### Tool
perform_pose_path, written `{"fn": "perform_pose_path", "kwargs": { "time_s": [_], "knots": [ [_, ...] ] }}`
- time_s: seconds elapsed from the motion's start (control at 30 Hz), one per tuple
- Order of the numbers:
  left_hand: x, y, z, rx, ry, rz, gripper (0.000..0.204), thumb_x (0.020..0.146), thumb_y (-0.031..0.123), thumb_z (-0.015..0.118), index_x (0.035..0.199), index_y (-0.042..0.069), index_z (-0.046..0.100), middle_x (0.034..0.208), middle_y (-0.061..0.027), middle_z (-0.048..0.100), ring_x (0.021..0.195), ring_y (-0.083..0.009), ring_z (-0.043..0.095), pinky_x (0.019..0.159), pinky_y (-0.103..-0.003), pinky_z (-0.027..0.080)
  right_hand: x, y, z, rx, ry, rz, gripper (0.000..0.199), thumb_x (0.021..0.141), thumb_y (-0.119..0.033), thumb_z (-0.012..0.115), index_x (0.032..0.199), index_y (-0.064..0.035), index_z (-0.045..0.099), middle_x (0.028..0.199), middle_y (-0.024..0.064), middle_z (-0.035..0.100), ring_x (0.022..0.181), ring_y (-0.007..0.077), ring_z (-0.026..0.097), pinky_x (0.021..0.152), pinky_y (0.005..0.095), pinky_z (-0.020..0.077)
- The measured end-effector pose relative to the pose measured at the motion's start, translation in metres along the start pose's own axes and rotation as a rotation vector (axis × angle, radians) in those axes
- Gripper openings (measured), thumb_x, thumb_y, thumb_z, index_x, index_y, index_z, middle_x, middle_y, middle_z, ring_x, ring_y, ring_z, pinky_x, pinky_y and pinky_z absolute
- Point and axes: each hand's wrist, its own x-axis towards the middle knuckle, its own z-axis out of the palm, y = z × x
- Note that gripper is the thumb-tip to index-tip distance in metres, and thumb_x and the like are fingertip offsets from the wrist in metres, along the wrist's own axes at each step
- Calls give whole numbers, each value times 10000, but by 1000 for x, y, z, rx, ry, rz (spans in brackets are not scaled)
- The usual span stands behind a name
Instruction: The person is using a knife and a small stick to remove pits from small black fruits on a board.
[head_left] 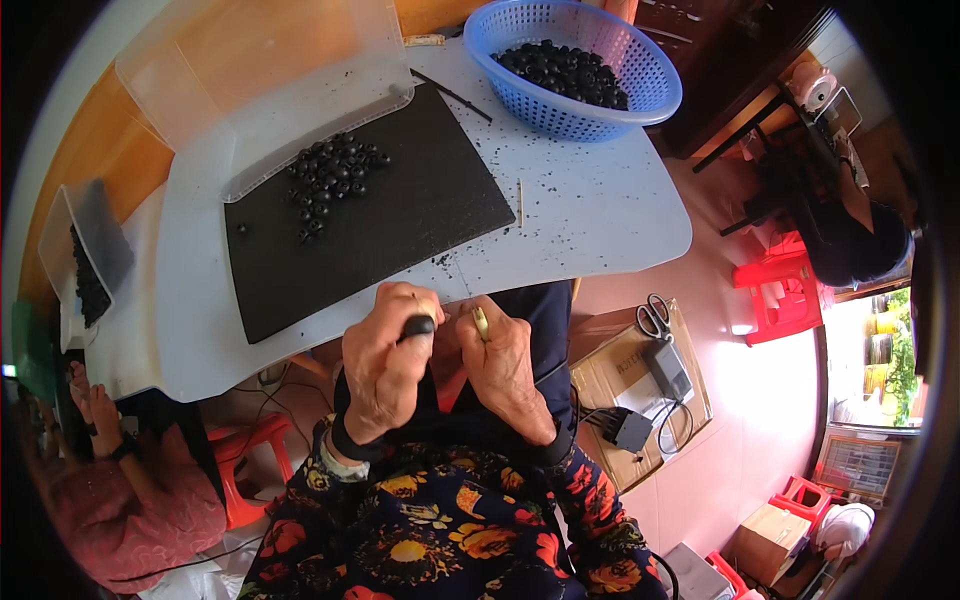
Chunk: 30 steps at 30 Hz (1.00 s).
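Left hand point(385, 365): fingers clenched on small black ring point(418, 326). Right hand point(505, 365): fingers pinching a brass-coloured piece point(481, 322), just right of the ring, nearly touching.

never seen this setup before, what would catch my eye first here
First, the two hands at the table's near edge: the left hand pinches a small black piece in its fingers, and the right hand meets it. Behind them lies a black mat with a heap of small black rings. At the far right corner stands a bright blue basket holding more.
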Motion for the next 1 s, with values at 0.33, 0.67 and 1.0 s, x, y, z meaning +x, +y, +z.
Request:
{"fn": "perform_pose_path", "kwargs": {
  "time_s": [0.33,0.67,1.0],
  "knots": [
    [0,-22,-3,-195,2,-94,167,856,88,502,942,-40,564,925,-121,580,761,-138,504,656,-282,420,1,-24,-7,472,-103,128,220,990,-148,498,811,-25,534,605,-29,466,552,49,403,508,228,359],
    [5,-33,-6,47,-32,26,187,854,100,565,986,-33,564,905,-137,580,860,-246,528,750,-335,448,20,-40,-3,398,-177,53,245,965,-173,577,771,-26,546,580,-43,438,554,47,351,485,233,331],
    [2,-40,0,-304,57,-241,259,993,218,471,1071,-18,544,673,-18,517,660,-69,455,612,-251,394,27,-51,-9,232,-82,-26,88,942,-89,566,983,-11,567,592,17,561,494,46,508,472,227,417]
  ]
}}
